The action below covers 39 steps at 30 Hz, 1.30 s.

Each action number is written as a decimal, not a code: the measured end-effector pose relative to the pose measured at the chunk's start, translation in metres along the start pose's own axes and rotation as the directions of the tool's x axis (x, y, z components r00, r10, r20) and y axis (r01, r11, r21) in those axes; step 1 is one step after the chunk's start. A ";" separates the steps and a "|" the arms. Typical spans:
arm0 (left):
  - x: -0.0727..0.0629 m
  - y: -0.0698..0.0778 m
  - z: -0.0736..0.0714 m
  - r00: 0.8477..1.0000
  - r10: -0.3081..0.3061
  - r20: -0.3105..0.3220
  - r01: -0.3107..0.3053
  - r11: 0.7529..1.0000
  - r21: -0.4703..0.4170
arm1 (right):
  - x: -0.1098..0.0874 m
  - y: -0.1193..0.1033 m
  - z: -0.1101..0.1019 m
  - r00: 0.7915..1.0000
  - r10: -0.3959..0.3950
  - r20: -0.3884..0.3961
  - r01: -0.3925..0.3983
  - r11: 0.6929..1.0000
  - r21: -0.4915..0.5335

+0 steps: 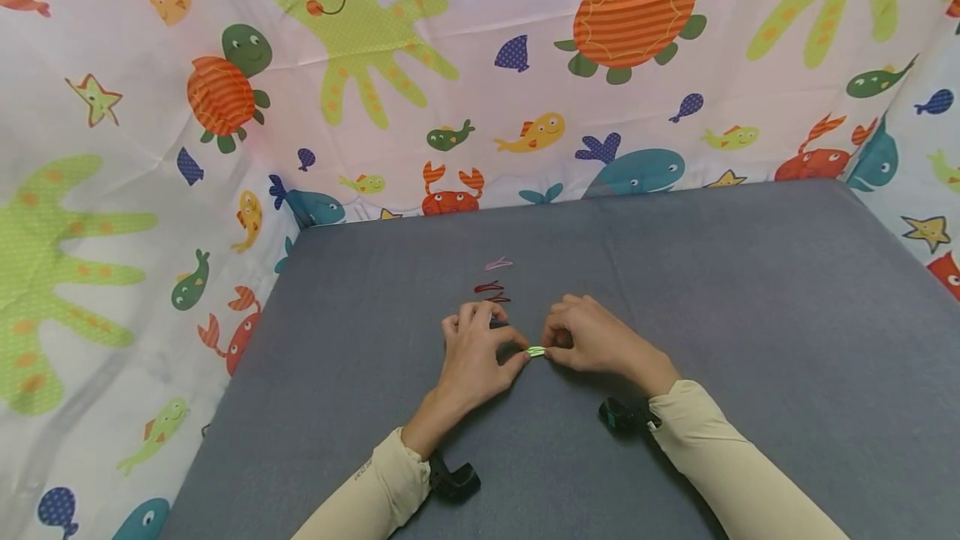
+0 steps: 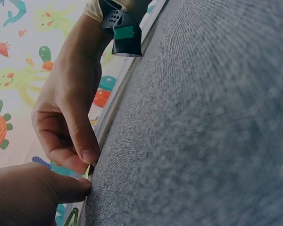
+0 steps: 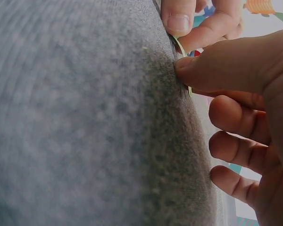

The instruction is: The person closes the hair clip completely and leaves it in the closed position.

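Observation:
A light green snap hair clip (image 1: 536, 352) lies low over the grey table, stretched between the two hands. My left hand (image 1: 476, 357) pinches its left end between thumb and index finger, the other fingers spread and bent. At the right end, the thumb and index finger of my right hand (image 1: 592, 336) pinch it too. The right wrist view shows the green clip (image 3: 180, 47) edge-on, partly covered by fingertips. A dark clip (image 1: 498, 324) is partly hidden by my left fingers; the left wrist view has an olive-green clip (image 2: 71, 217) near its bottom edge.
Beyond my left hand, two reddish hair clips (image 1: 490, 286) and a pink hair clip (image 1: 498, 263) lie in a column on the grey table (image 1: 750, 340). A curtain (image 1: 480, 90) printed with sea animals borders the table at the back and sides.

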State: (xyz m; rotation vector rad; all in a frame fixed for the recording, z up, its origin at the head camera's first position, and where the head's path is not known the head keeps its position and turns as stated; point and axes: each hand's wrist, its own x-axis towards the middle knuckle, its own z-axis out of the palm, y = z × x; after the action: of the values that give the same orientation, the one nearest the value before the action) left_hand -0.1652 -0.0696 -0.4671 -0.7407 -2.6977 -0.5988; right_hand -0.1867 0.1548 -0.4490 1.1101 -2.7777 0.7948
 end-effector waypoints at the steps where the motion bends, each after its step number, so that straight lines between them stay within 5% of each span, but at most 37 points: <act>1: 0.000 0.000 0.000 1.000 0.001 -0.001 -0.001 1.000 -0.005 | 0.000 0.000 0.000 1.000 0.008 0.002 -0.008 1.000 0.003; 39: -0.001 0.003 0.000 1.000 -0.016 -0.001 0.016 0.999 -0.032 | -0.002 0.000 -0.001 0.998 0.039 0.038 -0.040 0.999 0.028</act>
State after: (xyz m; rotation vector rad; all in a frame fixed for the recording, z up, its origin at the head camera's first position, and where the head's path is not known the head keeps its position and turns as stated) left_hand -0.1631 -0.0675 -0.4664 -0.7279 -2.7016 -0.6469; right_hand -0.1855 0.1560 -0.4483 1.0890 -2.8367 0.8290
